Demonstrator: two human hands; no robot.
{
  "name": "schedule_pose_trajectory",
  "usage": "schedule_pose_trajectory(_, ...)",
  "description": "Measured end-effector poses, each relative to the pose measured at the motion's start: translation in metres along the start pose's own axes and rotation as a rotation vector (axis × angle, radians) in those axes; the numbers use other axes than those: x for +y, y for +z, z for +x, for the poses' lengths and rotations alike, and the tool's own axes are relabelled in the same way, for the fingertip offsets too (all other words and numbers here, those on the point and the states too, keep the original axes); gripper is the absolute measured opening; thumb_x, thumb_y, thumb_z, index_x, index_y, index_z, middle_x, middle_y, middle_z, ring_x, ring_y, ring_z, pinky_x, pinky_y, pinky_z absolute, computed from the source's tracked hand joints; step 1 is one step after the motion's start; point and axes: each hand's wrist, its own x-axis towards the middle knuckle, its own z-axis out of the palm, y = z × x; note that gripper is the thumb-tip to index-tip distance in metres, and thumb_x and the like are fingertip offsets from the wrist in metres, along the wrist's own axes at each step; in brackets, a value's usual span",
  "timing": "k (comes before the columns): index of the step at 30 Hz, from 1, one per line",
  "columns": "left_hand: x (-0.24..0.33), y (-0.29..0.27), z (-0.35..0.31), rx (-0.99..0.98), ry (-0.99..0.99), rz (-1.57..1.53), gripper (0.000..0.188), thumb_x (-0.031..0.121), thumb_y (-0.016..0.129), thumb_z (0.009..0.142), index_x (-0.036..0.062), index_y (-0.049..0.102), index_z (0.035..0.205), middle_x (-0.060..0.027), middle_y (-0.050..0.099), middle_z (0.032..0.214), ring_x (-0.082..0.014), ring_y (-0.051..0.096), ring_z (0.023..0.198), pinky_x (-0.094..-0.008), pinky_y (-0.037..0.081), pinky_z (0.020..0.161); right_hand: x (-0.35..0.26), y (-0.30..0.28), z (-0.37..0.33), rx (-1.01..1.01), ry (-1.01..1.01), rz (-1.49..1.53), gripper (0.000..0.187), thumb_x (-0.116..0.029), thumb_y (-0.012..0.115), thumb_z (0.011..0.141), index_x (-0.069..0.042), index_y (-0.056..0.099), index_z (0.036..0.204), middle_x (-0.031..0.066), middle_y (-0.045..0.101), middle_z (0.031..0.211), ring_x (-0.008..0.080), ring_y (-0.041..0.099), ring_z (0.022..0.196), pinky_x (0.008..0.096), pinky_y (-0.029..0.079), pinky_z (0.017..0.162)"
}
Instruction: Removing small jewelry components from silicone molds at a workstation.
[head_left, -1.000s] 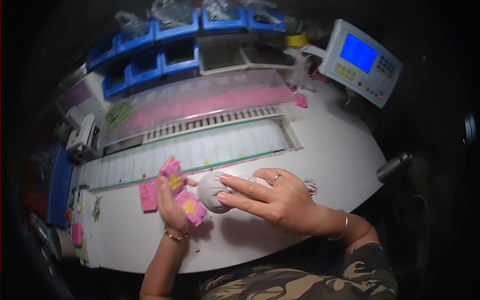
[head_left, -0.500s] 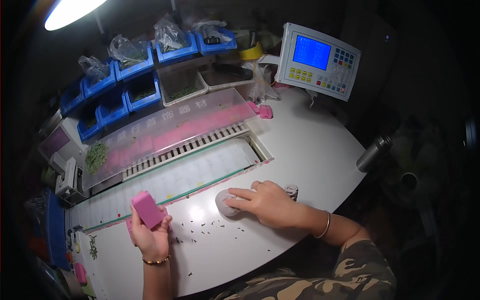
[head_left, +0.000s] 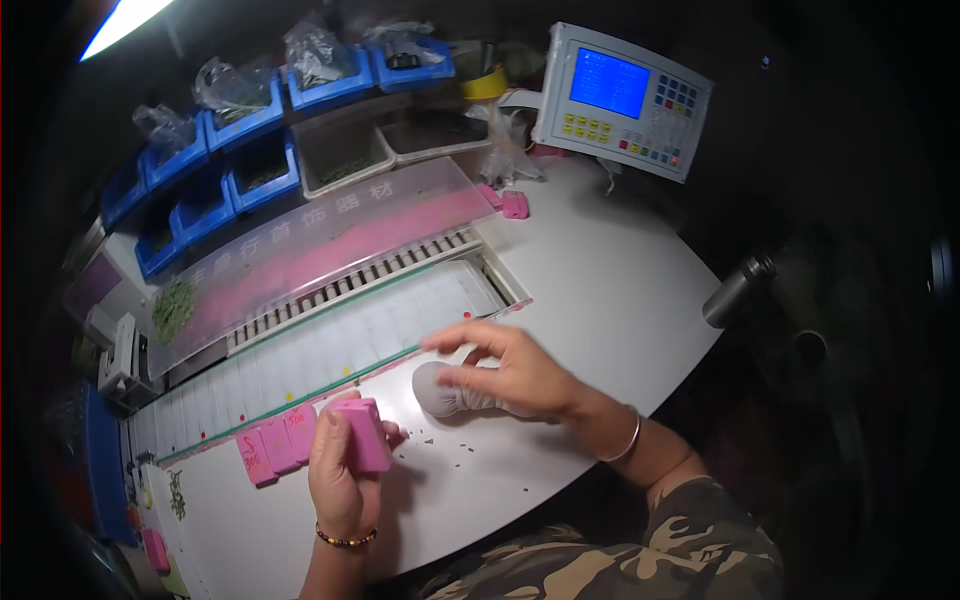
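Note:
My left hand (head_left: 340, 478) is closed round a thick pink block, like a rubber mould (head_left: 372, 440), held upright above the white table. Left of it, more pink blocks (head_left: 290, 437) lie in a row, some with red handwritten marks. A round, pale grey cloth pouch (head_left: 433, 392) sits on the table just right of the held block. Over this pouch hovers my right hand (head_left: 515, 372), slightly blurred, its fingers apart and apparently off the cloth; the hand partly hides the pouch's gathered end. Small dark green bits (head_left: 430, 441) lie scattered near the left hand.
Behind the table's front strip runs a glass-edged conveyor (head_left: 320, 345) under a clear cover (head_left: 330, 260) with pink blocks below. Blue bins (head_left: 262, 175) stand at the back left. A control panel (head_left: 625, 105) is at the back right. A dark bottle (head_left: 738, 291) stands by the right edge.
My left hand has moved right with the pink block, bringing the row of blocks into view. My right hand's fingers have lifted and spread from the pouch. The whole view has shifted slightly.

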Motion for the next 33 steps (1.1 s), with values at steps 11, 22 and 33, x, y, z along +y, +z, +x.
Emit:
schedule_pose_trajectory(11,-0.013,-0.013,-0.004,-0.182,-0.227,0.175,0.025,0.021,0.068,0.092,0.0003,0.058,0.103,-0.0161,0.067,0.087,-0.0216,0.063,0.059,-0.0306,0.053,0.049,0.012,-0.255,0.007,0.972,-0.337,-0.841,0.028,-0.009,0.073,0.085,-0.009,0.068,0.113,0.0053,0.062,0.127,0.0175,0.058,0.109,0.029,0.05,0.079)
schedule_pose_trajectory(22,-0.025,-0.014,-0.006,-0.09,-0.309,0.202,0.025,0.022,0.065,0.095,-0.0006,0.059,0.103,-0.0146,0.066,0.083,-0.0183,0.061,0.055,-0.0278,0.051,0.048,0.014,-0.277,0.009,0.851,-0.289,-1.476,0.031,-0.007,0.077,0.077,-0.01,0.064,0.105,0.0048,0.053,0.142,0.0335,0.047,0.127,0.0421,0.041,0.107)
schedule_pose_trajectory(33,-0.025,-0.006,-0.005,-0.166,-0.401,0.206,0.031,0.024,0.071,0.092,-0.0013,0.059,0.106,-0.011,0.062,0.087,-0.0197,0.061,0.06,-0.0294,0.053,0.053,0.007,-0.281,0.01,0.784,-0.174,-1.576,0.035,-0.007,0.078,0.076,-0.01,0.062,0.107,0.0072,0.046,0.148,0.0344,0.044,0.131,0.0418,0.04,0.109)
